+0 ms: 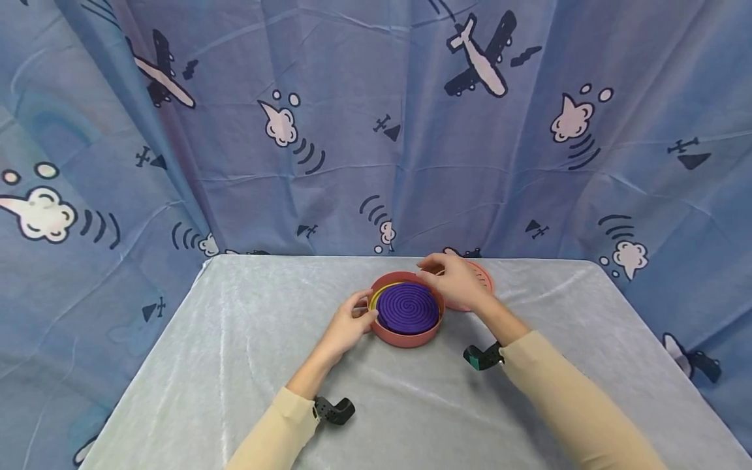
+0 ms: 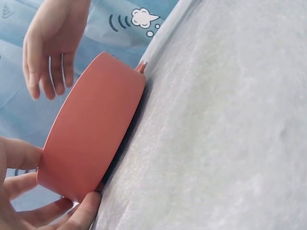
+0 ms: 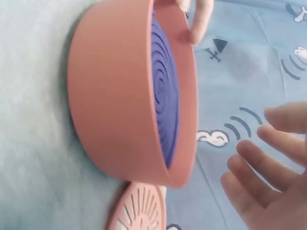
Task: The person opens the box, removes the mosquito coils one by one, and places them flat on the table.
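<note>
A round coral-red box [image 1: 405, 339] with a low wall stands on the table. Inside lies a purple spiral coil [image 1: 408, 307] that looks like a mosquito coil, with a yellow edge [image 1: 376, 299] showing beneath its left side. My left hand [image 1: 346, 326] holds the box at its left side, fingers and thumb spread along the wall and rim. My right hand [image 1: 454, 281] hovers over the right rim with relaxed fingers, apart from the box in the right wrist view. Partly hidden behind that hand is a coral slotted lid [image 3: 144, 206], flat on the table.
A whitish cloth [image 1: 264, 365] covers the table. Behind it and along both sides hangs a blue curtain [image 1: 341, 98] printed with airplanes and clouds. Each wrist wears a black camera mount, one by the left sleeve [image 1: 335, 411] and one by the right sleeve [image 1: 483, 358].
</note>
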A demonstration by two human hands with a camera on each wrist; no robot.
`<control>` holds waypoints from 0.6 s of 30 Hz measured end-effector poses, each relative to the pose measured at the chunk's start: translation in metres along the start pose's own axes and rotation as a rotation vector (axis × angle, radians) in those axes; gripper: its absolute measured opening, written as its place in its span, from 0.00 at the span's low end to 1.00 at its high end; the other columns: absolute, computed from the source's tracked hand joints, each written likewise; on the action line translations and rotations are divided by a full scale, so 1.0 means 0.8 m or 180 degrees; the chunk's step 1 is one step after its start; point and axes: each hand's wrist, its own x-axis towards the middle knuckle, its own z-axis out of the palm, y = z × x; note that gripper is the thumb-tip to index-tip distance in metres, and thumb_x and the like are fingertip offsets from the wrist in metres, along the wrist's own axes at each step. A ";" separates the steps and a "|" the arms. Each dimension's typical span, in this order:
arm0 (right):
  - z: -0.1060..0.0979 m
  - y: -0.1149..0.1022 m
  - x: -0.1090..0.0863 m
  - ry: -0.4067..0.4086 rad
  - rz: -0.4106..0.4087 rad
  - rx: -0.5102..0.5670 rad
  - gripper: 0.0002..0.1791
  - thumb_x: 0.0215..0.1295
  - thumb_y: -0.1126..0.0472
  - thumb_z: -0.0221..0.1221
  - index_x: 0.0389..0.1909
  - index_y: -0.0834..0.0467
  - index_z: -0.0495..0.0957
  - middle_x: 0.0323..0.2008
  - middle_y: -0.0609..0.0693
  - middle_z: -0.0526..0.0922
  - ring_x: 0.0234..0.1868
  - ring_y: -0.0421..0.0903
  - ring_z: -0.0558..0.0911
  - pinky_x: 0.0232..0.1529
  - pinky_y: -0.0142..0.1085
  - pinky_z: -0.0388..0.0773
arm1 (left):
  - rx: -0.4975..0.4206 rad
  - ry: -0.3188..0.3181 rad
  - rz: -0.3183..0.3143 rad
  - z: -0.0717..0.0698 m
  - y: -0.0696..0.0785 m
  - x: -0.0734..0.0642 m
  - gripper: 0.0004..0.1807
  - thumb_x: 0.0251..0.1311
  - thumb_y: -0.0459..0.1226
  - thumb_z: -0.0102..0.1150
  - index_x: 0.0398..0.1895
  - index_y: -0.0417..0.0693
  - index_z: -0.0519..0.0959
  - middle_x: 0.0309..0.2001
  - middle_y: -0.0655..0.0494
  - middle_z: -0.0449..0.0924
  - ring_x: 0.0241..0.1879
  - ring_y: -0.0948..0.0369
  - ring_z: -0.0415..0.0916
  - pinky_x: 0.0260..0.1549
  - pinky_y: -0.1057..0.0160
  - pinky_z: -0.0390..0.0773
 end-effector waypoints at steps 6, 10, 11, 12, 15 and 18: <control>0.024 0.003 0.011 -0.0131 -0.0143 -0.0230 0.20 0.72 0.54 0.62 0.59 0.61 0.80 0.52 0.56 0.84 0.54 0.55 0.81 0.57 0.52 0.79 | 0.0051 -0.0007 -0.0056 -0.001 0.001 -0.001 0.27 0.72 0.37 0.58 0.72 0.48 0.70 0.64 0.38 0.70 0.59 0.47 0.75 0.48 0.56 0.85; 0.039 0.007 0.017 -0.0189 -0.0196 -0.0325 0.20 0.72 0.55 0.62 0.59 0.62 0.80 0.53 0.57 0.83 0.56 0.55 0.81 0.59 0.54 0.78 | 0.0068 -0.0009 -0.0065 -0.002 0.002 -0.001 0.27 0.72 0.37 0.59 0.72 0.48 0.70 0.64 0.39 0.70 0.60 0.47 0.75 0.48 0.56 0.85; 0.042 0.008 0.019 -0.0195 -0.0213 -0.0355 0.20 0.72 0.55 0.62 0.59 0.62 0.80 0.53 0.57 0.83 0.56 0.55 0.80 0.60 0.54 0.77 | 0.0067 -0.0011 -0.0061 -0.002 0.002 -0.001 0.27 0.72 0.37 0.59 0.72 0.48 0.70 0.64 0.39 0.70 0.60 0.47 0.75 0.48 0.57 0.85; 0.045 0.009 0.020 -0.0206 -0.0225 -0.0390 0.20 0.72 0.55 0.62 0.59 0.61 0.80 0.54 0.57 0.82 0.57 0.55 0.80 0.60 0.54 0.77 | 0.0064 -0.0014 -0.0061 -0.002 0.002 -0.001 0.27 0.72 0.37 0.59 0.72 0.48 0.70 0.64 0.39 0.70 0.60 0.47 0.75 0.48 0.57 0.85; 0.052 0.011 0.023 -0.0241 -0.0267 -0.0511 0.22 0.71 0.53 0.62 0.59 0.61 0.80 0.55 0.57 0.82 0.59 0.55 0.79 0.62 0.54 0.75 | 0.0053 -0.0026 -0.0040 -0.002 0.001 0.000 0.27 0.71 0.36 0.59 0.72 0.48 0.70 0.64 0.38 0.70 0.60 0.46 0.75 0.48 0.57 0.85; 0.058 0.012 0.026 -0.0290 -0.0264 -0.0609 0.23 0.71 0.52 0.63 0.60 0.61 0.80 0.57 0.58 0.81 0.61 0.56 0.78 0.64 0.55 0.74 | 0.0048 -0.0027 -0.0061 -0.002 0.001 0.000 0.27 0.72 0.37 0.59 0.72 0.48 0.70 0.64 0.39 0.70 0.60 0.47 0.75 0.49 0.56 0.85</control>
